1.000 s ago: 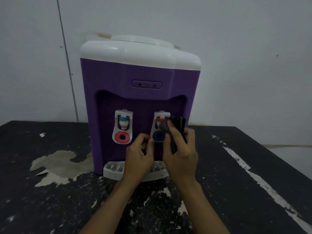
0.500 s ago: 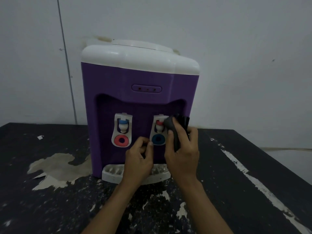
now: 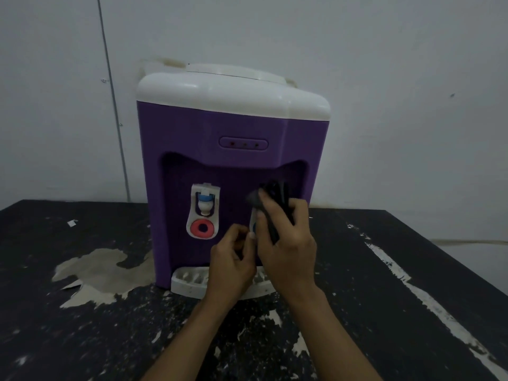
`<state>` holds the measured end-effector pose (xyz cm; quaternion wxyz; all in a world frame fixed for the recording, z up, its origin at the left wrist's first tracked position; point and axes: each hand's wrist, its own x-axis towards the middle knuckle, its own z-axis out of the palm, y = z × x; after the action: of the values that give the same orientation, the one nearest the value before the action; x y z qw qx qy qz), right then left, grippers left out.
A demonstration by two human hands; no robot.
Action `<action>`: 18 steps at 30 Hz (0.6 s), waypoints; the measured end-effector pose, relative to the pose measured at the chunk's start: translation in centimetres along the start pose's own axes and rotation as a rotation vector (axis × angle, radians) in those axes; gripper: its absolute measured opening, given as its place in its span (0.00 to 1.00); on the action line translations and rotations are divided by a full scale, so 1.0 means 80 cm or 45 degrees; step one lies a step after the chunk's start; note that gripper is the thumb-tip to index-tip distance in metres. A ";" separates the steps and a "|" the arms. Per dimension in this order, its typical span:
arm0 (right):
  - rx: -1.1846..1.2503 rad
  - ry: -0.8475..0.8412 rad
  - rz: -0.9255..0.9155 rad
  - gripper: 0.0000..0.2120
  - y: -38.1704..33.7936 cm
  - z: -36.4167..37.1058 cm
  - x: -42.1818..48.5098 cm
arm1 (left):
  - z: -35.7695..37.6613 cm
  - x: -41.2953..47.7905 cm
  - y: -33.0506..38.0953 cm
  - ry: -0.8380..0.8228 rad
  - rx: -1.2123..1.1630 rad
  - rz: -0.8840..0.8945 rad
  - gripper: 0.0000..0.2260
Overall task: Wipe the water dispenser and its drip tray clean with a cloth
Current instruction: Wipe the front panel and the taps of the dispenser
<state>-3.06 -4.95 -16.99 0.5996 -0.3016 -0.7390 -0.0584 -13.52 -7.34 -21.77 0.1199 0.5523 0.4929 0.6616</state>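
Observation:
A purple water dispenser (image 3: 209, 127) with a white top stands on a black table against the wall. Its white drip tray (image 3: 187, 281) juts out at the base, partly behind my hands. My right hand (image 3: 288, 243) grips a dark cloth (image 3: 275, 193) and presses it over the right tap, which is mostly hidden. My left hand (image 3: 233, 259) has curled fingers held just left of that tap, near its blue button; I cannot tell whether it pinches anything. The left tap (image 3: 204, 211), with a red button, is uncovered.
The black table (image 3: 384, 298) has worn pale patches, a large one (image 3: 99, 270) left of the dispenser and a pale stripe on the right. A thin cable (image 3: 115, 111) runs down the white wall at the left.
My right hand has slid the cloth up over the right tap, covering its spout. My left hand stays beside the blue button. The camera has tilted slightly.

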 end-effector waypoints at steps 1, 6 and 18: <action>-0.029 -0.054 -0.064 0.18 0.003 -0.001 -0.002 | 0.000 -0.001 0.000 -0.006 -0.018 -0.015 0.05; -0.090 0.033 -0.037 0.15 0.009 -0.006 0.012 | 0.001 0.000 0.000 0.014 -0.009 0.004 0.07; -0.101 -0.080 -0.016 0.13 -0.013 -0.003 0.024 | 0.003 0.000 -0.001 0.023 0.002 -0.018 0.06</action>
<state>-3.57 -5.15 -14.85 0.5633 -0.3220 -0.7565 -0.0819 -13.37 -7.20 -21.84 0.1197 0.5427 0.4985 0.6653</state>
